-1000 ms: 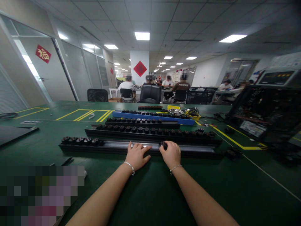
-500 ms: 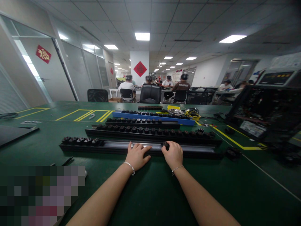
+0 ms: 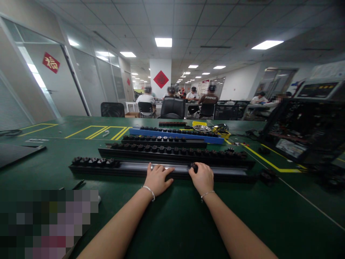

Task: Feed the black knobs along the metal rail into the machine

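A long black rail [image 3: 226, 177] with a pale inner channel lies across the green table in front of me. Several small black parts [image 3: 94, 162] sit in a row at its left end. My left hand [image 3: 158, 180] rests on the rail near its middle, fingers spread and holding nothing. Just to the right, my right hand [image 3: 202, 176] grips a small round black part [image 3: 193, 167] at the channel between thumb and fingers. The exact kind of that part is too small and dark to tell.
Behind lie another black rail with black parts [image 3: 175, 153], a shorter one [image 3: 164, 141] and a blue rail [image 3: 175, 135]. An opened machine housing [image 3: 293, 126] stands on the right. At the left lies a dark flat panel [image 3: 18, 154]. People sit at a far table.
My right hand has slid a little to the right along the rail with the round black part. The left hand stays in place.
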Demonstrator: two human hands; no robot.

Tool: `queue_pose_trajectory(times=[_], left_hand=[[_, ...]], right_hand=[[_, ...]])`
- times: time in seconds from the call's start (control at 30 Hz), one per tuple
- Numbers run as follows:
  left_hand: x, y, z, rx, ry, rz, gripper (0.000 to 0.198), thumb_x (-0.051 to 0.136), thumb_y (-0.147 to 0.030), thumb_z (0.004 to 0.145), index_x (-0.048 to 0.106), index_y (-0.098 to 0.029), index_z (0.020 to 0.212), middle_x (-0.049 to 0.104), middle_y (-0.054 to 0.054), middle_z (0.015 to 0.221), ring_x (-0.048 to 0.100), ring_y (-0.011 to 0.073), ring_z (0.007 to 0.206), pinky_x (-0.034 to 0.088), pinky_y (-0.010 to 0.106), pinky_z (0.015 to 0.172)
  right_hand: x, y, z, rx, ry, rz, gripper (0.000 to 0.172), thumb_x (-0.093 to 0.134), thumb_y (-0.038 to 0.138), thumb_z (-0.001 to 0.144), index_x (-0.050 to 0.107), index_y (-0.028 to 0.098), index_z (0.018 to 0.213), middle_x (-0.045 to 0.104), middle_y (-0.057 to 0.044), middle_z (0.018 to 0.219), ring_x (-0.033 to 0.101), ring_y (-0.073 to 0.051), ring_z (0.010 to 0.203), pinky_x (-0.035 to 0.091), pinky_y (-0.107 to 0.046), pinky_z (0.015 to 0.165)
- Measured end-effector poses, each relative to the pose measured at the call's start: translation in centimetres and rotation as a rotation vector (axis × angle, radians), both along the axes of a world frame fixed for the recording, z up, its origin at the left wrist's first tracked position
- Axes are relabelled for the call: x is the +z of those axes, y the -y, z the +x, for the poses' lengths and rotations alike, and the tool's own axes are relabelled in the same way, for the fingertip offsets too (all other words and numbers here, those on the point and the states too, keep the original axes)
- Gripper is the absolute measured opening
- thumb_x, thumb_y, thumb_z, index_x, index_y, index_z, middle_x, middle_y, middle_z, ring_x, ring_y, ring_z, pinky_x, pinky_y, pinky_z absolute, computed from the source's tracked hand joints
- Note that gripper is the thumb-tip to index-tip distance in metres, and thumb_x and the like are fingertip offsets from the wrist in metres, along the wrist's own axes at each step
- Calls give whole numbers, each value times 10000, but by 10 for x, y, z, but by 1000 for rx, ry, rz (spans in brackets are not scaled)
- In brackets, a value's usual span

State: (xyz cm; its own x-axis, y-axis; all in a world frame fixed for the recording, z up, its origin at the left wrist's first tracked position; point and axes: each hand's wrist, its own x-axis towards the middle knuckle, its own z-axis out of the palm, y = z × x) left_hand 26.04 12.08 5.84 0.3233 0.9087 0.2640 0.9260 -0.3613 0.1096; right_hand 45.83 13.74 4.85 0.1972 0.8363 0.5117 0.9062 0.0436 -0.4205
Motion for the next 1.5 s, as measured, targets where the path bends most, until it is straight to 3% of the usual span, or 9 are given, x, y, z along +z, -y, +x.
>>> queue_pose_trajectory(times=[1.5], left_hand=[[-8,-4,-4,-31,17,63,428,491,-463,808,472,-391,1229,589,18,1038,472,245,1096,101,604,1039]], right_hand=[[6,3,26,-96,28,-66,310,451,315,769,624,148,963,640,-95,1002,537,-227,955,345,-334,863]])
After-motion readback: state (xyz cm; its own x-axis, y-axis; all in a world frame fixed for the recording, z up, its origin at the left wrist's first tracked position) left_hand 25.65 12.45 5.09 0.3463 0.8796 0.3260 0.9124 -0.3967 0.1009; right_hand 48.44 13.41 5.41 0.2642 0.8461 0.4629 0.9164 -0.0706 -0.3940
